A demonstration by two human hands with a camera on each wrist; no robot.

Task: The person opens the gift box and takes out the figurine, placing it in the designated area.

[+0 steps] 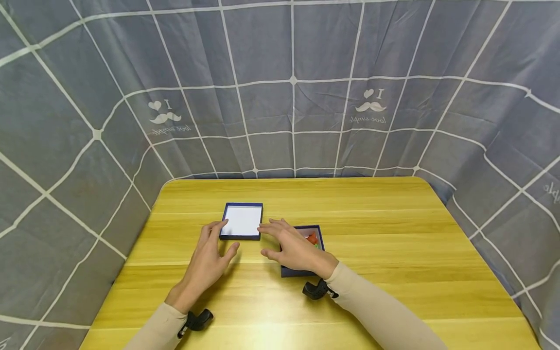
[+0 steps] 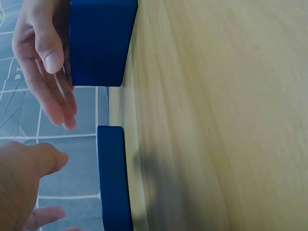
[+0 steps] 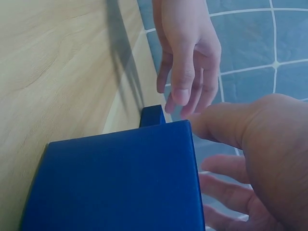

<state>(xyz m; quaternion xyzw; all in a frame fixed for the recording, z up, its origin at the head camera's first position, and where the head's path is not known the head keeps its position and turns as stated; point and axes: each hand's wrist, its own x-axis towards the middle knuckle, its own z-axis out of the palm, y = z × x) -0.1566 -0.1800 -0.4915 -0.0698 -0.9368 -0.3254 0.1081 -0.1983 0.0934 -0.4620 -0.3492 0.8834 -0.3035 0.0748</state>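
A shallow dark blue lid [image 1: 242, 221] with a white inside lies open side up on the yellow table [image 1: 393, 233]. To its right stands a dark blue box [image 1: 302, 271] with something red [image 1: 311, 238] inside. My left hand [image 1: 218, 240] lies beside the lid's left front corner, fingers relaxed; whether it touches is unclear. My right hand [image 1: 275, 240] hovers over the box, straight fingers pointing at the lid's right edge. The left wrist view has the box [image 2: 101, 43], the lid [image 2: 113, 178] and both hands. In the right wrist view the box [image 3: 120, 178] fills the foreground, with the lid [image 3: 152, 115] behind it.
A grey curtain with a white grid [image 1: 293, 97] closes in the table on three sides. Black camera mounts sit on both wrists [image 1: 197, 321] [image 1: 316, 289]. Bare tabletop stretches to the right and along the front.
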